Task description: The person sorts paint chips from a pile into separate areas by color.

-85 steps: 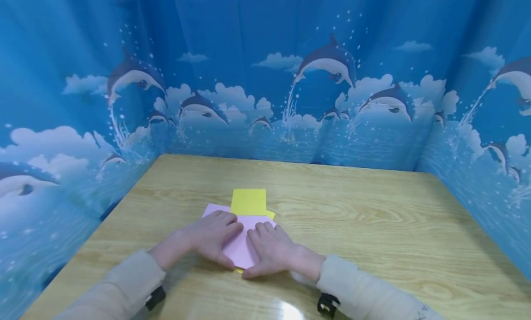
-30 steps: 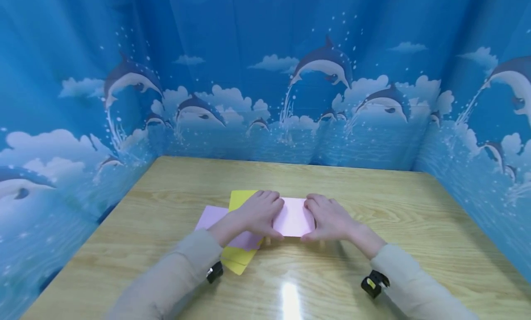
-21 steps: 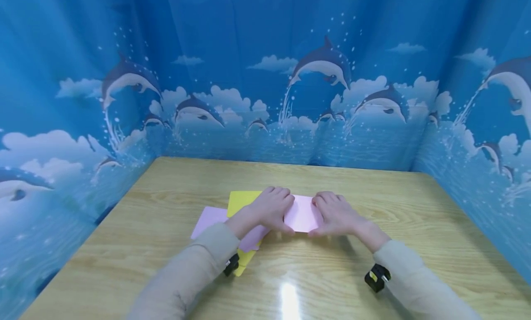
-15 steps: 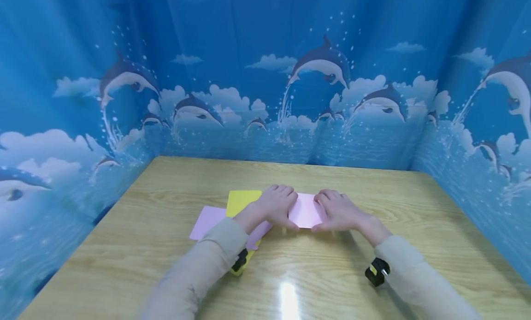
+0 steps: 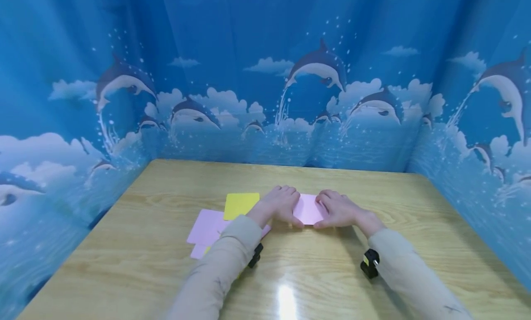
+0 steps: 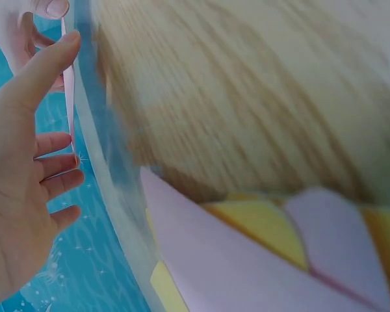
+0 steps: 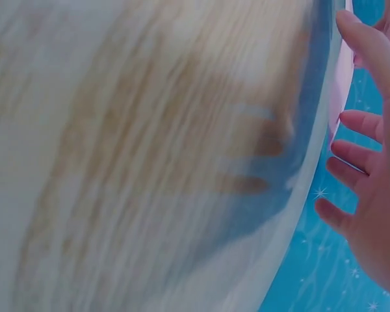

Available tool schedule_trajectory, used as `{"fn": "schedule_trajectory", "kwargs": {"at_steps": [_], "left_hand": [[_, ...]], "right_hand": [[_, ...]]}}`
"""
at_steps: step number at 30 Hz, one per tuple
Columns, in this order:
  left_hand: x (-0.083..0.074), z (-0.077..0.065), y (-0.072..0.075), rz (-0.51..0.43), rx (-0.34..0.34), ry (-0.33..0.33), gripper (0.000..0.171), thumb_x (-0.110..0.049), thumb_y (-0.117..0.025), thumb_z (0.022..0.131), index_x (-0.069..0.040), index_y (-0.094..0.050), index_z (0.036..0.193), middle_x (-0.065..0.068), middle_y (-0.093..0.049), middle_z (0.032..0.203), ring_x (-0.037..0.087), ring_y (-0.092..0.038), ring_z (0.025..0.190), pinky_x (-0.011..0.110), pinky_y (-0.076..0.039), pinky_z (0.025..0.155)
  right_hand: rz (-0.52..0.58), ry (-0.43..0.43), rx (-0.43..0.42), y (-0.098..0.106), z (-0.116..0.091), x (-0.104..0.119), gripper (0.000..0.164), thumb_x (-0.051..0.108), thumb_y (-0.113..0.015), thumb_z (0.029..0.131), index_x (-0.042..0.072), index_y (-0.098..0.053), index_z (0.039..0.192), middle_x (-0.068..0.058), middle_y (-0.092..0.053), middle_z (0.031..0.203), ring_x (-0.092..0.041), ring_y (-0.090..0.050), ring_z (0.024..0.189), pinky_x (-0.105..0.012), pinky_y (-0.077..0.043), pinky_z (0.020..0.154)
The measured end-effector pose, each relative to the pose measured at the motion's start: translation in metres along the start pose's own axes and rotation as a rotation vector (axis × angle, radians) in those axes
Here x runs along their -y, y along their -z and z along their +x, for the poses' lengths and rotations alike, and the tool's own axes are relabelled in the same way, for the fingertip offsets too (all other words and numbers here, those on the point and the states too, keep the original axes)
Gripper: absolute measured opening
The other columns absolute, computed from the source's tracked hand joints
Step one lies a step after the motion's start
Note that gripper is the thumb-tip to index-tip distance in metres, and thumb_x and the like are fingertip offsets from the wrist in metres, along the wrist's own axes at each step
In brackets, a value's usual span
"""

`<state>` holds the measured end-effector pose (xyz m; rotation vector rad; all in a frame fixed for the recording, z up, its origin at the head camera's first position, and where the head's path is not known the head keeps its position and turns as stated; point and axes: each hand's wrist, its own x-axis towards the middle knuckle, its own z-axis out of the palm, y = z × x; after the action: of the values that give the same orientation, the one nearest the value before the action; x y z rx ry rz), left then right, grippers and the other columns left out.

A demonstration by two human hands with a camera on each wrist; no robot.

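Note:
Both hands hold a pink square sheet of paper (image 5: pixel 309 210) at its two sides, over the table right of the pile. My left hand (image 5: pixel 283 205) grips its left side, thumb at the near edge and fingers at the far edge. My right hand (image 5: pixel 339 210) grips the right side the same way. In the left wrist view the sheet (image 6: pixel 69 97) appears almost edge-on beside the left hand (image 6: pixel 19 162), apart from the tabletop. In the right wrist view the right hand (image 7: pixel 377 169) holds its pink edge (image 7: pixel 342 84).
Left of the hands lies a loose pile of pink sheets (image 5: pixel 209 227) and yellow sheets (image 5: pixel 241 205), partly hidden by the left sleeve (image 5: pixel 232 255). The wooden table (image 5: pixel 373 274) has a blue dolphin curtain (image 5: pixel 249 71) round its back and sides.
From the pile, both hands have lifted a pink sheet and carried it to the right. Over the last half second they shift slightly further right. The left sleeve now covers more of the pile.

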<state>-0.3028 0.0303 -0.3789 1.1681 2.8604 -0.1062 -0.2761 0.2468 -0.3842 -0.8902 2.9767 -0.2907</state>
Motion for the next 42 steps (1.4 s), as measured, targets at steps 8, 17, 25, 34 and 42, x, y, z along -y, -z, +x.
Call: {"fn": "schedule_trajectory", "kwargs": {"at_steps": [8,17,25,34,42], "left_hand": [[-0.002,0.006,-0.003,-0.04,0.058,0.026,0.084,-0.071,-0.058,0.071,-0.012,-0.049,0.129,0.004,-0.048,0.131,0.019,-0.042,0.12,0.036,-0.032,0.102],[-0.003,0.01,-0.003,-0.045,0.101,0.039,0.084,-0.07,-0.056,0.074,-0.012,-0.045,0.134,0.005,-0.044,0.138,0.021,-0.037,0.128,0.036,-0.026,0.107],[-0.005,0.014,-0.004,-0.02,0.117,0.038,0.084,-0.068,-0.054,0.077,-0.014,-0.039,0.14,0.003,-0.04,0.142,0.021,-0.034,0.13,0.037,-0.024,0.108],[0.005,0.006,0.0,-0.012,0.112,0.044,0.088,-0.07,-0.052,0.077,-0.013,-0.036,0.142,0.005,-0.039,0.142,0.021,-0.033,0.13,0.038,-0.023,0.108],[0.033,-0.012,0.005,-0.017,0.114,0.105,0.091,-0.071,-0.05,0.078,-0.01,-0.034,0.143,0.009,-0.035,0.145,0.025,-0.029,0.134,0.042,-0.02,0.109]], "right_hand": [[-0.003,-0.008,0.05,-0.007,0.006,-0.006,0.07,0.062,-0.067,0.07,0.006,-0.053,0.11,-0.012,-0.052,0.115,-0.025,-0.05,0.097,-0.048,-0.043,0.081],[-0.003,-0.053,0.104,-0.003,0.011,-0.007,0.073,0.063,-0.068,0.069,0.006,-0.054,0.113,-0.011,-0.052,0.115,-0.024,-0.049,0.097,-0.044,-0.044,0.083],[-0.004,-0.113,0.125,-0.004,0.012,-0.006,0.076,0.062,-0.07,0.067,0.007,-0.054,0.116,-0.011,-0.049,0.12,-0.025,-0.047,0.102,-0.044,-0.042,0.089],[-0.008,-0.083,0.088,-0.003,0.012,-0.007,0.077,0.061,-0.068,0.07,0.004,-0.053,0.119,-0.016,-0.048,0.123,-0.03,-0.048,0.105,-0.047,-0.042,0.089],[-0.054,0.005,-0.04,0.005,0.023,0.005,0.064,0.046,-0.068,0.078,-0.002,-0.054,0.118,-0.017,-0.055,0.118,-0.034,-0.051,0.108,-0.049,-0.042,0.09]]}}
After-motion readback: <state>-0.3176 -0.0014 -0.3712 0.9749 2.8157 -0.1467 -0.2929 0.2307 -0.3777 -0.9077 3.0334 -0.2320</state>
